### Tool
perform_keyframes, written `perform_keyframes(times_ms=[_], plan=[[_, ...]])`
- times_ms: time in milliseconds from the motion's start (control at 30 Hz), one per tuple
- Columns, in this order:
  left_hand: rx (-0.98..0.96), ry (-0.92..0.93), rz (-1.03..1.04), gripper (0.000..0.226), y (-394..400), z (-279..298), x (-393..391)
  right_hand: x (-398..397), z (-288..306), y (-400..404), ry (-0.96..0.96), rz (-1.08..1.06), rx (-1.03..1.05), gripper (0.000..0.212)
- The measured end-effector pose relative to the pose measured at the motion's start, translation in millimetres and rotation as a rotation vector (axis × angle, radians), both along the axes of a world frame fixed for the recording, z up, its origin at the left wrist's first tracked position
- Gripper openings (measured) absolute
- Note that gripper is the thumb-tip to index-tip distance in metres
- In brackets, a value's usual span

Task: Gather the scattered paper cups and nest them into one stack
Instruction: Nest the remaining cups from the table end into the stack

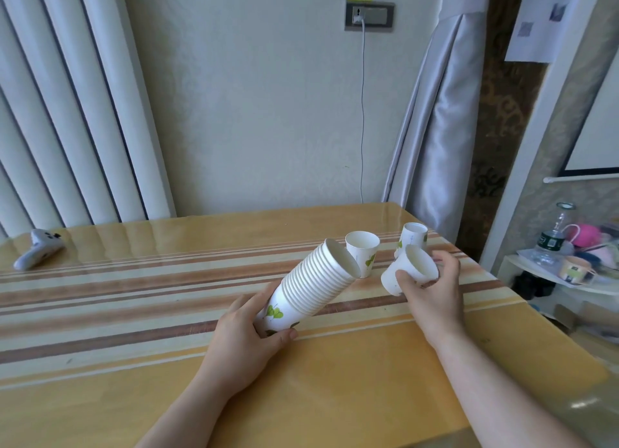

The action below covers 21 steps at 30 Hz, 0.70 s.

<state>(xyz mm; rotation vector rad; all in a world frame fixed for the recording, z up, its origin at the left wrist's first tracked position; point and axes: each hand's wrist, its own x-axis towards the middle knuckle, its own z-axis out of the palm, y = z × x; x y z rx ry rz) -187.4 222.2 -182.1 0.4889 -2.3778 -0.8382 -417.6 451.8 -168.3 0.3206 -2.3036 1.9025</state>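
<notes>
My left hand (246, 330) is wrapping its fingers and thumb closed around the bottom end of the nested stack of cups (313, 285), gripping the leaf-printed base and tilting the stack so its open mouth is pointing up and to the right. My right hand (430, 288) is pinching a single cup (407, 273) between thumb and fingers, holding it on its side just beside the stack's mouth, not touching it. Behind them two loose cups are standing on the striped table (134, 297): an upright cup (362, 251) just behind the stack's rim, and an upside-down cup (412, 238) beyond the one I am holding. A white controller (38, 248) is lying far to the left.
</notes>
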Motion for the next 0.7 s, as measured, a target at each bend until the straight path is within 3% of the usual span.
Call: perform_keyframes(times_ms=[67, 133, 200, 267, 367, 467, 600, 700], plan=[[0.005, 0.008, -0.006, 0.084, 0.2, 0.4, 0.2, 1.3, 4.4, 0.4, -0.048, -0.012, -0.052, 0.073], [0.010, 0.011, -0.008, 0.083, 0.7, 0.5, 0.5, 0.4, 8.2, -0.7, -0.099, 0.019, -0.055, 0.068], [0.013, 0.016, -0.011, 0.083, 1.4, 0.9, 1.2, -0.5, 16.2, -2.6, -0.144, 0.065, -0.128, 0.050], [0.011, 0.025, -0.018, 0.083, 1.5, 2.2, 1.2, 4.0, 34.3, -7.8, -0.223, 0.115, -0.388, 0.028], [0.007, 0.019, -0.010, 0.082, 0.8, 2.7, 0.6, 22.6, 67.1, -19.3, -0.373, 0.383, -0.733, 0.003], [0.014, 0.006, -0.006, 0.081, 0.8, 2.1, 1.8, 39.1, 76.7, -32.6, -0.240, 0.560, -0.580, 0.020], [0.023, 0.011, -0.005, 0.081, 1.1, 2.2, 1.8, 45.3, 67.8, -42.9, -0.147, 0.628, -0.462, 0.077], [0.012, 0.008, 0.008, 0.082, 1.2, 2.0, 1.3, 45.7, 60.0, -45.6, -0.139, 0.657, -0.442, 0.073]])
